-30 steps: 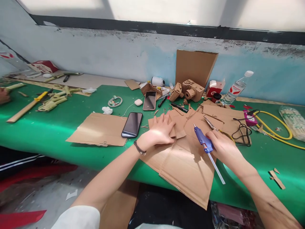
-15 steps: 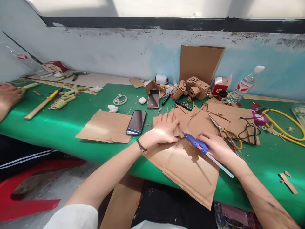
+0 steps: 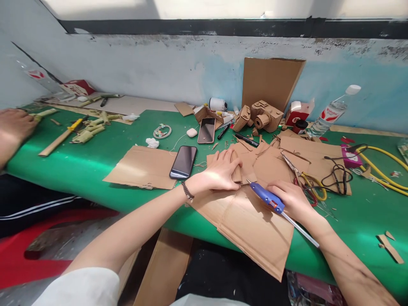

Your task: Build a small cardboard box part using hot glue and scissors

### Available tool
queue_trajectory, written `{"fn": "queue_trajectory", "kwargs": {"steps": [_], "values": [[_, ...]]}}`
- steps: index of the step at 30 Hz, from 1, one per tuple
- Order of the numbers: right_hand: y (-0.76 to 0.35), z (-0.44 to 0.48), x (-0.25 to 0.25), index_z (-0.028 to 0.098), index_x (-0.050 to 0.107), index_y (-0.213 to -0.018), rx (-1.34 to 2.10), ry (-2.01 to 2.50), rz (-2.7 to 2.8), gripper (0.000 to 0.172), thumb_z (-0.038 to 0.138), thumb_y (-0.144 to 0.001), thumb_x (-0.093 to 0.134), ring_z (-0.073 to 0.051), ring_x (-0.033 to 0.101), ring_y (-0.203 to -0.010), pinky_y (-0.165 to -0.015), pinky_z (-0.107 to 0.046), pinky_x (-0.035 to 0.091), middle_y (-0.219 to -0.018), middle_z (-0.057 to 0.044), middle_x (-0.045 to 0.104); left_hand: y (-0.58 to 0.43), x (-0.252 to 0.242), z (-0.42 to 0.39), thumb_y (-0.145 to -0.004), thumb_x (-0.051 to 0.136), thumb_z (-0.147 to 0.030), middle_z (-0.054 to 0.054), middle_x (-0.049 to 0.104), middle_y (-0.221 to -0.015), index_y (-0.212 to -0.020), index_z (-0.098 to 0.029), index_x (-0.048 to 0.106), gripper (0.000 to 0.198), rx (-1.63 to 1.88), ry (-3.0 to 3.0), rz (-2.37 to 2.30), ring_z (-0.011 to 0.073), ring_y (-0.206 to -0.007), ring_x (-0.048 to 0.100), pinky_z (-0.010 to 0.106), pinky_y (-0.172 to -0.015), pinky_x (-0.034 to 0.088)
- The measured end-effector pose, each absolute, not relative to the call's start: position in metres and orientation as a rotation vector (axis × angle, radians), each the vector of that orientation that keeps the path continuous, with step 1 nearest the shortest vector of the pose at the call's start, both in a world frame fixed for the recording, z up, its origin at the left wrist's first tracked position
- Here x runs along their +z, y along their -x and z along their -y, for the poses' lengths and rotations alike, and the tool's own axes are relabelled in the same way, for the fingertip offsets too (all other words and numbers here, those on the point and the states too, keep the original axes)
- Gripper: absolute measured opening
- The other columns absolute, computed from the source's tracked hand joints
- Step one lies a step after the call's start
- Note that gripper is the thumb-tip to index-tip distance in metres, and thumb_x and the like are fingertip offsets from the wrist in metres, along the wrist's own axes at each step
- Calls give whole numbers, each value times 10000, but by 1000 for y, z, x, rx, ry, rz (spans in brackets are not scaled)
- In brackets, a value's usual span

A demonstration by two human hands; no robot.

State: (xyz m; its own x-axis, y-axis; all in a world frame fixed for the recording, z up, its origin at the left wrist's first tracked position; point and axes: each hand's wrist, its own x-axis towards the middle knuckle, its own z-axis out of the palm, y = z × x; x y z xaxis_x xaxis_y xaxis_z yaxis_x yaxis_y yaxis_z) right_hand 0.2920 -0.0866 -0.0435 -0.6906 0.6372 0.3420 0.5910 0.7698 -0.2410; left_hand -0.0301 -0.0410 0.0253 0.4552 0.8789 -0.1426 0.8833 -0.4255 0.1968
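My right hand [image 3: 288, 199] is wrapped round a blue glue gun [image 3: 267, 198], with a clear glue stick [image 3: 299, 229] sticking out of its back end. The gun's nozzle points left, close to the edge of a small folded cardboard piece [image 3: 236, 175]. My left hand [image 3: 221, 171] lies over that piece, fingers spread across it and thumb at its near edge, holding it down. Part of the piece is hidden under the palm. Beneath both hands lies a larger cardboard sheet [image 3: 255, 238], which hangs over the front edge of the table.
Scissors [image 3: 295, 168] and a black cord [image 3: 339, 176] lie right of my right hand. A phone [image 3: 183, 162] sits left of my left hand. Behind are a cardboard camera model [image 3: 266, 115] and a water bottle [image 3: 331, 112]. Another person's hand [image 3: 14, 131] is at far left.
The glue gun's nozzle has shifted slightly right and down, away from the cardboard piece's edge. My left hand stays on the piece. The whole view has shifted a little.
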Motion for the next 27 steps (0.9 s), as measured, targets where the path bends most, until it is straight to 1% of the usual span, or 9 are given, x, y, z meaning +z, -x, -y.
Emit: {"fn": "queue_trajectory", "kwargs": {"steps": [4, 7, 10, 13, 19, 23, 27], "values": [[-292, 88, -43, 236, 759, -1219, 146, 910, 2565, 142, 256, -1115, 665, -288, 794, -1037, -856, -374, 549, -1212, -129, 855, 30, 28, 43, -791, 901, -574, 256, 352, -1833, -1480, -238, 648, 807, 8, -2495, -1500, 544, -1722, 322, 731, -1406, 252], [-291, 88, -43, 227, 760, -1167, 116, 876, 2588, 118, 226, -1116, 654, -269, 775, -988, -829, -365, 531, -1191, -123, 852, 30, 26, 44, -791, 908, -554, 260, 349, -1829, -1477, -233, 649, 800, 1, -2507, -1488, 537, -1730, 311, 739, -1413, 235], [-289, 88, -44, 229, 774, -1110, 94, 876, 2607, 109, 192, -1095, 672, -259, 753, -947, -792, -363, 507, -1138, -113, 847, 33, 22, 44, -782, 918, -597, 236, 346, -1837, -1456, -256, 655, 800, 49, -2528, -1466, 529, -1723, 318, 730, -1416, 237], [-288, 87, -44, 233, 789, -1064, 88, 896, 2618, 150, 171, -1098, 656, -246, 737, -931, -771, -361, 483, -1099, -98, 840, 36, 17, 43, -793, 909, -636, 221, 367, -1821, -1455, -276, 653, 795, 95, -2543, -1440, 520, -1710, 332, 726, -1414, 243], [-288, 87, -45, 246, 809, -1043, 124, 924, 2614, 220, 175, -1129, 620, -227, 728, -920, -754, -348, 432, -1078, -70, 836, 37, 21, 42, -786, 931, -583, 232, 381, -1796, -1444, -264, 659, 781, 100, -2531, -1425, 506, -1683, 367, 706, -1409, 273], [-289, 86, -43, 245, 803, -1048, 119, 910, 2627, 244, 183, -1149, 589, -228, 724, -915, -748, -345, 411, -1066, -71, 834, 37, 22, 42, -763, 950, -560, 211, 371, -1814, -1436, -278, 659, 786, 99, -2507, -1421, 512, -1702, 331, 729, -1418, 244], [-288, 85, -40, 242, 793, -1024, 122, 908, 2650, 248, 186, -1144, 583, -220, 697, -853, -730, -345, 395, -1014, -66, 821, 38, 22, 42, -773, 940, -573, 216, 374, -1805, -1434, -275, 656, 779, 93, -2512, -1410, 508, -1706, 330, 724, -1423, 236]]}}
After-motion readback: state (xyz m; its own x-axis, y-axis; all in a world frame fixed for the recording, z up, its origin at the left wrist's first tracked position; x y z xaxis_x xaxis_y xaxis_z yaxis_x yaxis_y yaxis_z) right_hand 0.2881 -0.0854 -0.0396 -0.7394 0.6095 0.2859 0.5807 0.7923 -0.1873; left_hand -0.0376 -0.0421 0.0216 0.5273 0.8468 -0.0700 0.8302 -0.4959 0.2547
